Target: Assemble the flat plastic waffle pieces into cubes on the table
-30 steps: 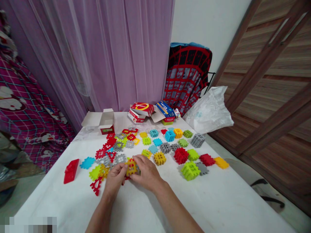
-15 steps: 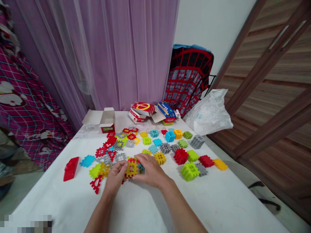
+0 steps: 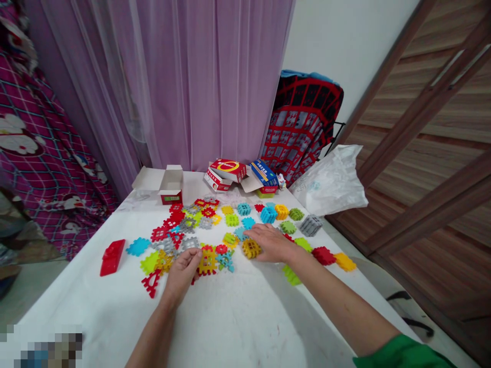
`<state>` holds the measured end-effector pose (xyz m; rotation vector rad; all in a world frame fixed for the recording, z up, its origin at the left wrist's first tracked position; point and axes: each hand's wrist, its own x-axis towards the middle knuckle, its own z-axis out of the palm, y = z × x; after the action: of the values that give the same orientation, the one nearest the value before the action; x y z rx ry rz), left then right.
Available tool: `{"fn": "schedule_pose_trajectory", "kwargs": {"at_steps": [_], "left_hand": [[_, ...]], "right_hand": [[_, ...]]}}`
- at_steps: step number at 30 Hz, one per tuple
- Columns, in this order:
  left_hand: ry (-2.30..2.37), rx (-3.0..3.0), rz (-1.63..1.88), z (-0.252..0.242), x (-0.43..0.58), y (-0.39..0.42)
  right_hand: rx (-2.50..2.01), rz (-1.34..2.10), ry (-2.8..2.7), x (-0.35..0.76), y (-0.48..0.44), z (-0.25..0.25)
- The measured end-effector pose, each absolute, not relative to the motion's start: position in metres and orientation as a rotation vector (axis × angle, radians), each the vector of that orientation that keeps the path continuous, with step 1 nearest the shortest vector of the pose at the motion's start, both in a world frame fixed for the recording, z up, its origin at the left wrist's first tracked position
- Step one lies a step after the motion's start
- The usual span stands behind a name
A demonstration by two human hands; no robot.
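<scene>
Many flat, toothed plastic building tiles in red, yellow, green, blue and grey lie spread on a white table [image 3: 245, 317]. My left hand [image 3: 184, 272] rests near the front of the pile, its fingers pinched on a yellow square tile [image 3: 207, 261] standing on edge. My right hand [image 3: 270, 242] is stretched out to the right, fingers spread, over a yellow cube of joined tiles [image 3: 251, 248]. It touches or hovers just above the cube; I cannot tell which. A blue triangular tile [image 3: 226, 260] lies between the hands.
Small open cardboard boxes [image 3: 226, 174] and a white box with a red base [image 3: 171, 186] stand at the table's far edge. A red block [image 3: 112, 257] lies at the left. A white plastic bag [image 3: 332, 179] sits at the far right, curtains [image 3: 184, 76] behind.
My right hand let go of the yellow tile and moved right and away to the yellow cube. My left hand kept hold of the yellow tile. The camera tilted slightly.
</scene>
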<state>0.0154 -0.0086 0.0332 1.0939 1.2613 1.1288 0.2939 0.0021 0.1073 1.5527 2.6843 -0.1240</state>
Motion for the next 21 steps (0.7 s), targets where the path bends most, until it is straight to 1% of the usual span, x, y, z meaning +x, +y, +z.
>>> {"fn": "schedule_pose_trajectory", "kwargs": {"at_steps": [21], "left_hand": [[1.273, 1.116, 1.133, 0.0307, 0.0142, -0.0081]], "right_hand": [[1.526, -0.142, 2.702, 0.2901, 0.0051, 0.0993]]}}
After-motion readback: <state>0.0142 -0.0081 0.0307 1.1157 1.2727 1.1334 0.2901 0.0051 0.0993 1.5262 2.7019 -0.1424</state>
